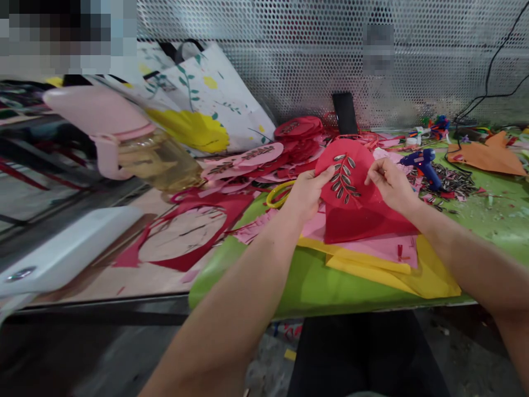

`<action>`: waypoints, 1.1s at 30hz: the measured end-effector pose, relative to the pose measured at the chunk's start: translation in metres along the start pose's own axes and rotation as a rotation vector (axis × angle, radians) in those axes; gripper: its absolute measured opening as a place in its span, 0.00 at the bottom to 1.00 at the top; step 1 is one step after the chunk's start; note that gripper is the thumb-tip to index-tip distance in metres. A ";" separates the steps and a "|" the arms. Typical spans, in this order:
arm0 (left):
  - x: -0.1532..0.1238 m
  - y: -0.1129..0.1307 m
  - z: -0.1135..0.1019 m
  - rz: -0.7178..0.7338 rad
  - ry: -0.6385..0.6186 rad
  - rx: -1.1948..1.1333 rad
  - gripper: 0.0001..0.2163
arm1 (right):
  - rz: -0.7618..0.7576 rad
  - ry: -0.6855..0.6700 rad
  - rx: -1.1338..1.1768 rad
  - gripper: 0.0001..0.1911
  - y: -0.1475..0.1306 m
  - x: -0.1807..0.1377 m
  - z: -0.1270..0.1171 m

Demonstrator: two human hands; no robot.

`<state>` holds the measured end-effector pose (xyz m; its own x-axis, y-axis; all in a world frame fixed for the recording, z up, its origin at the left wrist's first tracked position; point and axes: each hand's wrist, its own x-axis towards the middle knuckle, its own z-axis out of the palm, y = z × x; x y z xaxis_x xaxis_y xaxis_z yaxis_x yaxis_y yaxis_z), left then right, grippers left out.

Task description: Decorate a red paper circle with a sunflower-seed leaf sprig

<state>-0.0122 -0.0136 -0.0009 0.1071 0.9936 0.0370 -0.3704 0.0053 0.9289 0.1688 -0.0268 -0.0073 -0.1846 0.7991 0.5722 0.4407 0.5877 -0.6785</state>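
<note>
A red felt disc (351, 165) with a sprig of dark seed-shaped pieces glued on it is held tilted above the table. My left hand (308, 190) pinches its left edge, thumb on the face. At the disc's right edge my right hand (390, 182) has its fingers curled together, pinched on or just above the felt; whether they hold a small piece is hidden. Under the disc lie a red sheet (372, 223), pink sheets (388, 248) and yellow sheets (430, 275) on the green table cover (314, 281).
A blue glue gun (421, 164) lies right of my right hand beside loose dark seeds (448, 182). Finished pink and red discs (264, 154) are piled at the back left, near a yellow ring (278, 194), a pink-capped bottle (132, 143), a floral bag (206, 105) and orange felt (490, 154).
</note>
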 end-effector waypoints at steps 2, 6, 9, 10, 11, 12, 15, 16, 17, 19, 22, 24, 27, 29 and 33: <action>0.000 0.000 0.000 0.009 -0.010 0.006 0.07 | 0.035 0.026 -0.065 0.06 0.001 0.000 0.000; -0.001 0.000 0.001 0.018 -0.049 0.006 0.09 | 0.112 0.002 -0.327 0.15 -0.002 0.001 -0.003; -0.002 -0.001 0.001 0.044 -0.048 0.016 0.12 | 0.199 -0.069 -0.488 0.18 -0.008 0.001 -0.005; -0.002 -0.001 0.001 0.051 -0.047 0.023 0.13 | 0.220 -0.098 -0.544 0.18 -0.010 0.001 -0.006; -0.002 -0.001 0.001 0.058 -0.049 0.028 0.14 | 0.231 -0.129 -0.601 0.17 -0.012 0.001 -0.006; -0.002 -0.001 0.001 0.064 -0.053 0.032 0.15 | 0.233 -0.165 -0.654 0.14 -0.014 0.001 -0.007; -0.001 -0.002 0.001 0.081 -0.052 0.036 0.15 | 0.209 -0.246 -0.754 0.10 -0.015 0.001 -0.008; -0.001 -0.002 0.000 0.086 -0.044 0.036 0.15 | 0.190 -0.252 -0.756 0.09 -0.015 0.001 -0.008; 0.000 -0.002 0.000 0.088 -0.035 0.032 0.14 | 0.158 -0.243 -0.745 0.09 -0.016 0.001 -0.008; 0.000 -0.002 -0.001 0.087 -0.013 0.019 0.14 | 0.048 -0.192 -0.687 0.07 -0.016 0.000 -0.008; 0.001 -0.002 -0.002 0.076 0.015 0.003 0.12 | -0.139 -0.104 -0.542 0.04 -0.016 -0.001 -0.008; 0.002 -0.003 -0.003 0.068 0.022 0.006 0.11 | -0.208 -0.087 -0.421 0.04 -0.017 -0.001 -0.008; 0.002 -0.004 -0.002 0.050 0.008 0.026 0.12 | -0.215 -0.118 -0.237 0.05 -0.018 -0.003 -0.007; 0.002 -0.004 -0.002 0.036 0.001 0.053 0.12 | -0.180 -0.152 -0.112 0.04 -0.019 -0.004 -0.006; 0.001 -0.004 -0.001 0.017 -0.010 0.099 0.13 | -0.084 -0.238 0.164 0.07 -0.021 -0.007 -0.003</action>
<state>-0.0115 -0.0122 -0.0050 0.1112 0.9922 0.0566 -0.2791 -0.0235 0.9600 0.1633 -0.0445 0.0042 -0.4235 0.7428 0.5185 0.2710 0.6501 -0.7099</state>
